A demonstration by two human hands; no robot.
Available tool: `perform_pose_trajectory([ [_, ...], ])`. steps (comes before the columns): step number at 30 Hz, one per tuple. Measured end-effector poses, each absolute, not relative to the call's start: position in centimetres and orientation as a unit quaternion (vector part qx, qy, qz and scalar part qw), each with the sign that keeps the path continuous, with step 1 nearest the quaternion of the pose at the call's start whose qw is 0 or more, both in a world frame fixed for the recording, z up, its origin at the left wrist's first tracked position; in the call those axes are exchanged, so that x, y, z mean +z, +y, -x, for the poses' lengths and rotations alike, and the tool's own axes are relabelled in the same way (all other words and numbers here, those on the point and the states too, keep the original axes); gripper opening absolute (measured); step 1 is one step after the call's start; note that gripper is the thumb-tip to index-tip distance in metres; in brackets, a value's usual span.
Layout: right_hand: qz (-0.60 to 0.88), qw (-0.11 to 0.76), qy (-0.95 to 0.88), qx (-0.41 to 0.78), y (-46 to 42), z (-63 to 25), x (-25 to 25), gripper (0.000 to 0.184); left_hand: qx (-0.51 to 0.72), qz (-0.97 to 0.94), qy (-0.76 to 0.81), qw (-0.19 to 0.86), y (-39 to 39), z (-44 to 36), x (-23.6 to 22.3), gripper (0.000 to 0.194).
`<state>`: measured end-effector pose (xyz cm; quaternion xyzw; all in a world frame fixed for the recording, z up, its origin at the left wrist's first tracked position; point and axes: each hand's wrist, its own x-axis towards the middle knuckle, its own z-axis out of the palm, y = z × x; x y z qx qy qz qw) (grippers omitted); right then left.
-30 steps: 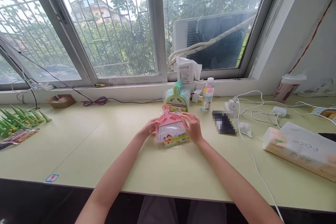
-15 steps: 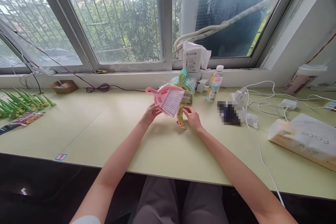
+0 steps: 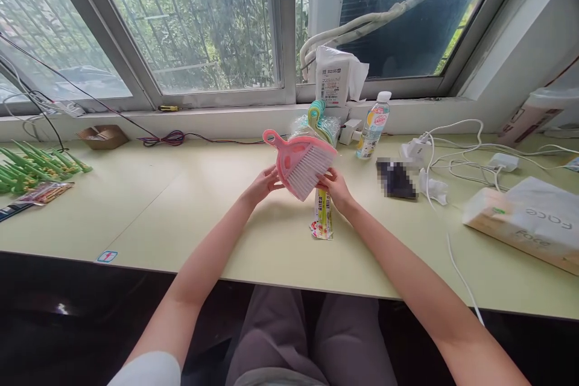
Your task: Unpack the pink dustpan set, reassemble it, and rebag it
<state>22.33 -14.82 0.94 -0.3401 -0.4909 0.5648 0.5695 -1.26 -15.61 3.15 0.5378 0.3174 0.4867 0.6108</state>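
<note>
Head view: pink dustpan and brush (image 3: pixel 302 164) hides left fingertips (image 3: pixel 281 176) partly

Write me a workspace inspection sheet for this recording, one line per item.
Surface: pale green tabletop; spills, nothing seen.
Things: pink plastic dustpan with white-bristled brush, tilted; yellow printed card below.
Clutter: clear labelled bottle, crumpled white tissue, open brown cardboard box.
Hands: left hand holds the dustpan's lower left side; right hand at the brush's right and the card's top, grip unclear.
Cables: white cords right; dark reddish bundle back left.
Surroundings: grey-framed window behind, air-conditioner unit outside.
</note>
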Motion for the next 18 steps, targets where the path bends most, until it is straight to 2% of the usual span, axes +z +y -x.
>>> perform_pose_trajectory([
  [4, 0.352, 0.582, -0.466, 0.566, -15.1, -22.6, 1.5, 0.033, 0.537, -0.497, 0.373, 0.571, -14.5, 2.4, 2.5, 0.05],
  [9, 0.374, 0.554, -0.484, 0.565, -15.8, -22.4, 2.5, 0.027, 0.589, -0.438, 0.432, 0.523, -13.8, 3.5, 2.1, 0.04],
  [13, 0.384, 0.561, -0.475, 0.558, -15.8, -22.8, 3.0, 0.024, 0.611, -0.42, 0.441, 0.506, -13.3, 4.4, 2.4, 0.042],
  [18, 0.39, 0.543, -0.482, 0.566, -15.7, -23.5, 3.1, 0.024, 0.64, -0.423, 0.487, 0.419, -13.3, 5.8, 3.0, 0.046],
])
